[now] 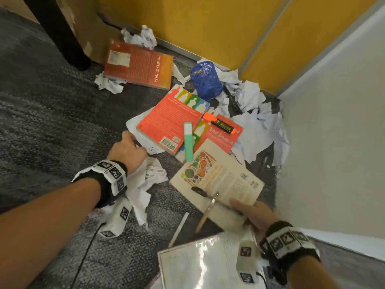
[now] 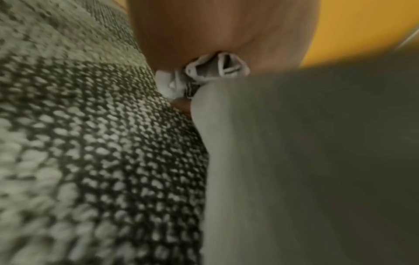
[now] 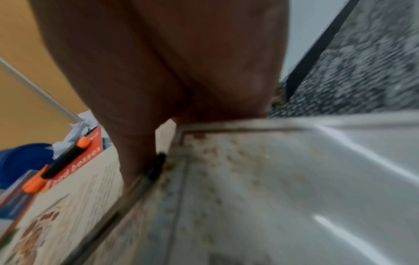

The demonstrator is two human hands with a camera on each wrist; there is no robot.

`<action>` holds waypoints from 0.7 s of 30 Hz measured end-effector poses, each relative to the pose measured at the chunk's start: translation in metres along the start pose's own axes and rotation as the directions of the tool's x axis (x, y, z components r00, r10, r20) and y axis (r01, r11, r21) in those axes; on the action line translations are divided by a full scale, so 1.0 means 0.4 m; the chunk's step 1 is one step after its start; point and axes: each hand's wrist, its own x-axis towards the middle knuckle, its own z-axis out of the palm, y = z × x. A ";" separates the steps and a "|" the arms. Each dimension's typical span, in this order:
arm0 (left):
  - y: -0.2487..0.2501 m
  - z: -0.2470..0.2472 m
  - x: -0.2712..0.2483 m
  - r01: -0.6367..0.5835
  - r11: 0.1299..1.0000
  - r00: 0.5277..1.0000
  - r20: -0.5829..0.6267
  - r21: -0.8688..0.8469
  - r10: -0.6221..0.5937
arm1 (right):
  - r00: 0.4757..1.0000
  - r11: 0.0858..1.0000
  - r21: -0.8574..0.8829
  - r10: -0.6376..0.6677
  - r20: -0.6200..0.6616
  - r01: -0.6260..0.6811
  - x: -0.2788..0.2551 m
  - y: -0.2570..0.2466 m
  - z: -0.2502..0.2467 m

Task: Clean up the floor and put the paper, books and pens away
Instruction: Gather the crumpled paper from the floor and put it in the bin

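Gripping a cream booklet (image 1: 218,180) at its near edge, my right hand (image 1: 253,213) has the thumb on top and the fingers under it. A black pen (image 1: 199,191) and a beige pen (image 1: 206,215) lie on this booklet, just left of the hand. My left hand (image 1: 127,152) curls its fingers round crumpled paper (image 1: 145,178) on the floor (image 1: 52,122). Beyond my hands lie two red books (image 1: 168,124), a green marker (image 1: 188,140) and an orange highlighter (image 1: 220,126).

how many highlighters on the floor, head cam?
2. The orange highlighter lies across the red "bad bosses" book; the mint green highlighter lies across the gap between the two red books. Crumpled paper may hide more.
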 end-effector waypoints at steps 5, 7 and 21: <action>0.066 0.060 -0.007 -0.041 0.960 0.987 0.164 0.277 -0.005 | 0.978 0.654 -0.740 -0.002 -0.208 -0.156 0.038 -0.026 -0.045; 0.078 0.080 -0.006 -0.064 0.897 0.987 0.162 0.437 -0.009 | 0.924 0.659 -0.751 -0.260 -0.280 -0.042 0.058 -0.110 -0.059; 0.114 0.095 0.044 0.000 0.785 0.977 0.167 0.620 -0.132 | 0.885 0.331 -0.923 -0.465 0.019 0.194 0.335 -0.383 -0.047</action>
